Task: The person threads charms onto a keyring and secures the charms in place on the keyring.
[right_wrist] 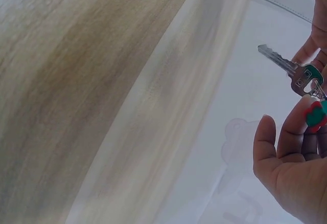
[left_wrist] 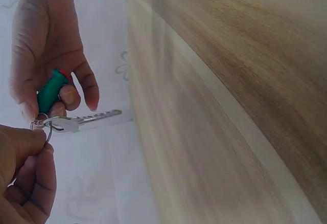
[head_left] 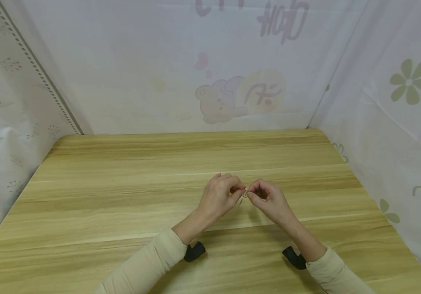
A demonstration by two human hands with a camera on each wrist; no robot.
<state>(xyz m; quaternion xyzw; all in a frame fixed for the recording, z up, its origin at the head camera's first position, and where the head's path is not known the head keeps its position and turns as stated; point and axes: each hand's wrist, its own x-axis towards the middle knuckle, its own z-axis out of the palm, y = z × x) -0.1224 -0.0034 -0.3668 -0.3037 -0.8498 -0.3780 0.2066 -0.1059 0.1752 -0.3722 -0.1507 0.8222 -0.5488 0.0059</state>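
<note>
White cloth hangs on three sides. The far cloth (head_left: 122,73) bears a pale bear, a heart and faint lettering; the right cloth (head_left: 390,134) has green flowers; the left cloth (head_left: 4,122) shows fine twigs, with a dark dotted stripe toward its far end. Between them stands a wooden table (head_left: 114,196), its grain running left to right and its far corners rounded.

Two cream sleeves reach in from the near side, the left sleeve (head_left: 151,257) and the right sleeve (head_left: 333,271). The left hand (head_left: 219,192) and the right hand (head_left: 270,200) meet above the table, right of its middle, fingertips close together. The left hand's thumb and forefinger are closed in a pinch, the other fingers bent. The right hand's thumb and nearest fingers are curled in, while its little finger stands looser and apart. Just beside each wrist, on the near side, is a black curved piece, one left (head_left: 194,252) and one right (head_left: 294,258).

The silver key (left_wrist: 97,116) is up between the two hands, clear of the tabletop; in the head view it slants down to the near left. A green charm (left_wrist: 49,93) with a red end sits in the right hand's bent fingers. The metal ring (left_wrist: 49,132) passes through the key's head, and the left hand pinches it.
</note>
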